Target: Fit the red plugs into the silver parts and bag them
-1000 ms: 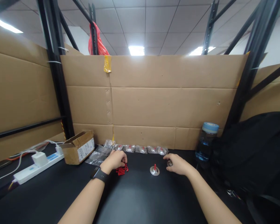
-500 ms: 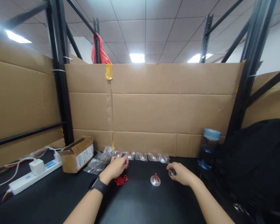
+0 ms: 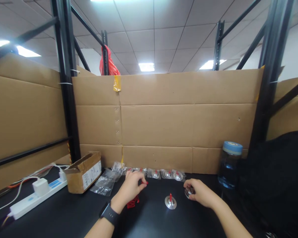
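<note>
My left hand (image 3: 132, 187), with a dark watch on its wrist, pinches a small red piece (image 3: 146, 182) that looks like cord. Beside and partly behind that hand lies a pile of red cords (image 3: 132, 202) on the black table. My right hand (image 3: 200, 193) has its fingers closed on a silver metal disc (image 3: 188, 192), held close to the tabletop. Between the hands a second silver disc with a domed middle (image 3: 170, 202) lies flat, a red piece standing up from its centre.
A row of several bagged discs (image 3: 167, 174) lies along the cardboard wall (image 3: 159, 125). To the left are clear plastic bags (image 3: 104, 183), an open cardboard box (image 3: 84, 175) and a power strip (image 3: 37, 198). A blue-lidded bottle (image 3: 229, 165) and black fabric (image 3: 275, 185) stand right.
My left hand has moved right, away from the bagged row, with the red piece now showing at its fingertips. The view has tilted slightly up; my right hand keeps its grip.
</note>
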Tool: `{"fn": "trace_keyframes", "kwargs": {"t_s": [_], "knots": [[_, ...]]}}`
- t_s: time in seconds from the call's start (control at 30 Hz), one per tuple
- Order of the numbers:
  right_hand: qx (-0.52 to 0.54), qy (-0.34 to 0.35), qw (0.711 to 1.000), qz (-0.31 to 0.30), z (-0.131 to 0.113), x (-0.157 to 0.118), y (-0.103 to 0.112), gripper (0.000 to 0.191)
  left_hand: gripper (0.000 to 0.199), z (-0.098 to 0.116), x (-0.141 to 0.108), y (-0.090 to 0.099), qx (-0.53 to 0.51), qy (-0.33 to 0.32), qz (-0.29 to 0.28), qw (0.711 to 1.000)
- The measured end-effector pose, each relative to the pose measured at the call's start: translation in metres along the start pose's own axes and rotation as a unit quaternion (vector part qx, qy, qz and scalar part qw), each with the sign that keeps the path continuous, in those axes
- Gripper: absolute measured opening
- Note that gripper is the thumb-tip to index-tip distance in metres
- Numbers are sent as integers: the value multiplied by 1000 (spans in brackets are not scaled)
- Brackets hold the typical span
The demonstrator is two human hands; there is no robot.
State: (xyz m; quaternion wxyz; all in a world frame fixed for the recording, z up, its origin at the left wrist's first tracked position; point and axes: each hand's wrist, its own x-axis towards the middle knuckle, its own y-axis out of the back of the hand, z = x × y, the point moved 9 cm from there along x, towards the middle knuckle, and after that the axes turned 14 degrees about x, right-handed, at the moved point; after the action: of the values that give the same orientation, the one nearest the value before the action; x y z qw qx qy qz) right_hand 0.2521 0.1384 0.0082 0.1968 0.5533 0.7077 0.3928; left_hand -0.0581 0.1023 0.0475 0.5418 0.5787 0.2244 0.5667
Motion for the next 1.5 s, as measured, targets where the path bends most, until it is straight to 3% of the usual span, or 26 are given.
{"fn": "trace_keyframes", "kwargs": {"t_s": [0.13, 0.27, 0.37, 0.53, 0.63, 0.8, 0.97, 1.2, 1.5], "knots": [[21, 23, 999, 18, -9, 1, 4, 36, 2, 2, 1, -2, -17, 2, -2, 1000], [65, 63, 994, 62, -25, 4, 10, 37, 19, 6, 2, -4, -48, 16, 13, 999], [121, 87, 984, 96, -38, 5, 13, 40, 14, 11, 2, -5, -50, 26, 11, 998], [202, 105, 968, 107, -71, -1, 3, 42, 15, 26, -1, 1, -83, 32, 18, 996], [278, 122, 949, 89, -93, -7, -11, 41, 14, 40, -4, 5, -127, 11, 30, 991], [443, 130, 886, 44, -113, -14, -39, 47, 16, 53, -7, 6, -136, 2, 70, 988], [504, 115, 856, 11, -119, -17, -56, 48, 15, 59, -10, 6, -122, -3, 88, 989], [520, 106, 848, 11, -114, -16, -64, 44, 11, 63, -17, 8, -59, 9, 117, 991], [531, 71, 844, 13, -108, -14, -72, 45, 14, 75, -20, 11, 23, -58, 127, 990]]}}
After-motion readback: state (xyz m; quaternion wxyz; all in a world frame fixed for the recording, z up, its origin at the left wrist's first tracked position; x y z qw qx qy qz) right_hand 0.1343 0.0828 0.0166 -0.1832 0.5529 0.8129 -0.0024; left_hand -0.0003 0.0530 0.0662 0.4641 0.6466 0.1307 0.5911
